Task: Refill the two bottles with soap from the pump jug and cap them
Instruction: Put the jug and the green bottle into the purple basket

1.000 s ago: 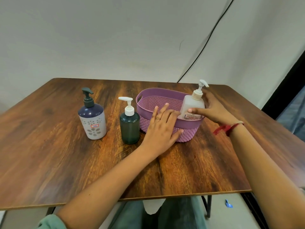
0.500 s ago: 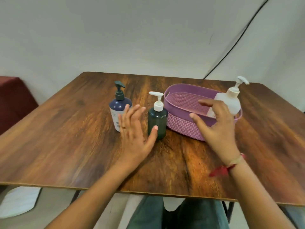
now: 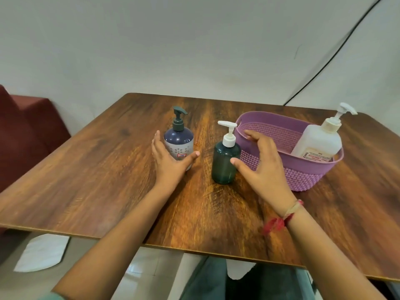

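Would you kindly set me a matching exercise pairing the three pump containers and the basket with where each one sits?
Things:
1. navy-and-white bottle
2. dark green bottle
3. white pump jug
4. purple basket

Places:
A. inside the basket
B. leftmost on the table
C. holds the jug
D. between the other bottle and the basket

Pairs: 1-B, 2-D, 3-A, 4-C.

Desk [image 3: 108, 180]: dark brown wood grain with orange streaks. Navy bottle [image 3: 178, 139]: navy upper body, white lower band with a grey flower pattern, small red-edged label, dark teal pump. Green bottle [image 3: 224, 165]: dark green, white pump. Pump jug [image 3: 318, 141]: white, label printed in red. Basket [image 3: 303, 176]: purple, woven-look pattern, perforated inner wall. Wrist thread [image 3: 279, 221]: red. Seat [image 3: 26, 131]: maroon. Cable [image 3: 337, 53]: black.
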